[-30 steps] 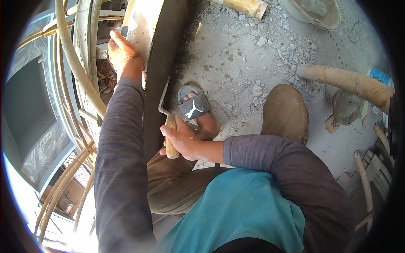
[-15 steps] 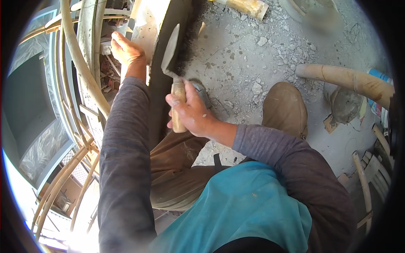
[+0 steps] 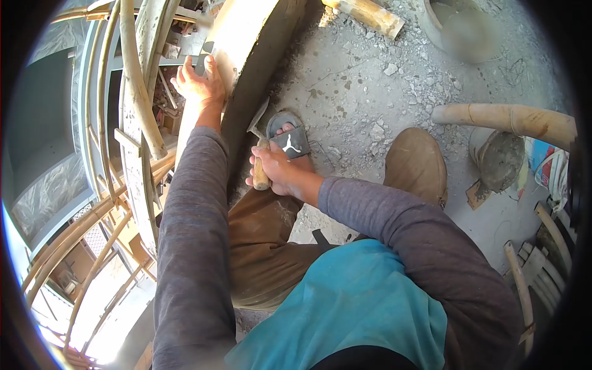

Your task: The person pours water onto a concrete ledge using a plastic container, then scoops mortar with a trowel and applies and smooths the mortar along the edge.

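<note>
My right hand [image 3: 274, 169] is wrapped round the wooden handle of a trowel [image 3: 261, 163], whose metal blade points up beside the dark side face of a low wall [image 3: 265, 65]. My left hand [image 3: 200, 86] is at the wall's bright top edge, its fingers spread and nothing held in them. Whether its palm touches the surface cannot be seen clearly. Just right of the trowel blade is my sandalled foot [image 3: 288, 135].
Bamboo poles [image 3: 132, 68] stand along the left beyond the wall. Rubble [image 3: 376, 98] covers the floor. A thick bamboo pole [image 3: 505, 120] juts in from the right, above a mortar-crusted bucket [image 3: 501, 161]. A round basin [image 3: 431, 24] sits at the top right.
The trowel rose in front of the wall, then came back down beside the foot. My left hand has opened its fingers wider. The view has shifted, moving the wall rightward.
</note>
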A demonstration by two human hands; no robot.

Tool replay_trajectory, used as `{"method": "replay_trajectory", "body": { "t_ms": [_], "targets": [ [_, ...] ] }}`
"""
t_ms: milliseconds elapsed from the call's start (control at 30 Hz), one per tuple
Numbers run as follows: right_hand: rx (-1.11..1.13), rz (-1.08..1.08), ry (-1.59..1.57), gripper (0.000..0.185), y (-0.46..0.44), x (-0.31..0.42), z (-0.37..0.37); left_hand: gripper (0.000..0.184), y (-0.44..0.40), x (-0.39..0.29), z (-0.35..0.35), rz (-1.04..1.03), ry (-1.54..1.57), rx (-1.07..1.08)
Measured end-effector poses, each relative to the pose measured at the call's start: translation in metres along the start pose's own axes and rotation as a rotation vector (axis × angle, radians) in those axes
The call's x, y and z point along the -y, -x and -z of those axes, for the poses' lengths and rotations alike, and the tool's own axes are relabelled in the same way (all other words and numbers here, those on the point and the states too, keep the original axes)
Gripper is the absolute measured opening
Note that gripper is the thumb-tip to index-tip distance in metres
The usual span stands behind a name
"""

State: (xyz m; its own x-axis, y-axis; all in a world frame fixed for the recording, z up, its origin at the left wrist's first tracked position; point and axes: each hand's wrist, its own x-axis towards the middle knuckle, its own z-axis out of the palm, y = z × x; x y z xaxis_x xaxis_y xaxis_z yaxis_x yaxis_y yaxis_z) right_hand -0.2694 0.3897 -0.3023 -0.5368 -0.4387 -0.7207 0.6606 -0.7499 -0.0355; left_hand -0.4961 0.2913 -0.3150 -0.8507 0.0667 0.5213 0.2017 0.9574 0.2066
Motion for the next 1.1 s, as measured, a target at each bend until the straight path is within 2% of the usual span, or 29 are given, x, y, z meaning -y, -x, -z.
{"method": "replay_trajectory", "body": {
  "t_ms": [133, 267, 400, 467, 633, 700, 767, 867, 967, 1100],
  "targets": [
    [-0.006, -0.006, 0.02, 0.032, -0.023, -0.013, -0.009, 0.051, 0.005, 0.002, -0.005, -0.014, 0.019, -0.041],
    [-0.007, 0.039, 0.06, 0.038, -0.008, -0.011, -0.021, 0.039, 0.004, 0.002, -0.003, -0.013, 0.152, -0.082],
    [0.061, 0.119, 0.072, 0.042, 0.016, -0.01, -0.03, 0.035, 0.006, -0.004, 0.006, 0.058, 0.196, -0.068],
    [0.142, 0.221, 0.077, 0.057, 0.032, -0.01, -0.026, 0.035, 0.007, -0.002, 0.008, 0.123, 0.257, -0.081],
    [0.087, 0.128, 0.026, 0.042, 0.039, -0.013, -0.019, 0.034, 0.009, -0.004, 0.01, 0.216, 0.269, -0.069],
    [0.085, -0.029, -0.033, 0.042, 0.028, -0.009, -0.024, 0.034, 0.01, -0.003, 0.009, 0.252, 0.289, -0.084],
    [0.104, -0.033, -0.046, 0.041, 0.034, -0.005, -0.037, 0.035, 0.01, 0.005, 0.008, 0.247, 0.327, -0.08],
    [0.156, -0.015, -0.067, 0.041, 0.065, 0.011, -0.059, 0.038, 0.013, 0.015, -0.002, 0.384, 0.646, -0.033],
    [0.242, 0.039, -0.046, 0.045, 0.087, 0.019, -0.064, 0.037, 0.013, 0.002, 0.005, 0.408, 0.804, -0.086],
    [0.326, 0.119, 0.047, 0.052, 0.114, 0.033, -0.05, 0.035, 0.012, 0.011, -0.002, 0.293, 0.653, -0.136]
  ]
}}
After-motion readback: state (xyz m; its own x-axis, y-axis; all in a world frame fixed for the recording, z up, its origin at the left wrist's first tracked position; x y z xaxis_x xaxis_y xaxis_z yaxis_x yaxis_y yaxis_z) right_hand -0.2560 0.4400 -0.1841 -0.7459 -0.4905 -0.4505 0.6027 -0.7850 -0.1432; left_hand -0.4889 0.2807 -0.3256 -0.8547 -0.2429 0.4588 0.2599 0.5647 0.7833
